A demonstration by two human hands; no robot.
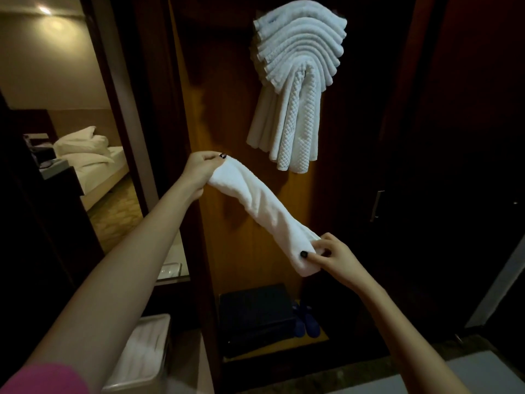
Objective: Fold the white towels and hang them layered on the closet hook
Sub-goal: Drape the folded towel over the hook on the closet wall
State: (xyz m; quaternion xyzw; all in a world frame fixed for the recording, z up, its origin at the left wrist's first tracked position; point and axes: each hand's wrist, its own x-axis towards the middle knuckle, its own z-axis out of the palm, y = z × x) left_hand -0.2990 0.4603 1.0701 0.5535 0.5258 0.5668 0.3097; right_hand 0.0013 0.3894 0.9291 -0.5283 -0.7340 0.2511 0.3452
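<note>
Before the open closet [227, 115], a folded white towel [264, 206] is held stretched slantwise: upper end pinched by the left hand [199, 169], lower end gripped by the right hand [335, 260]. Layered towels [295, 81] are hung above it.

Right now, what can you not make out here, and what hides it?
Head view:
Closet hook: covered by the hung towels.
Ends of the folded towel: partly covered by the left hand and right hand.
Dark object on the closet floor: too dim to identify.
White bin: partly behind the left forearm.
</note>
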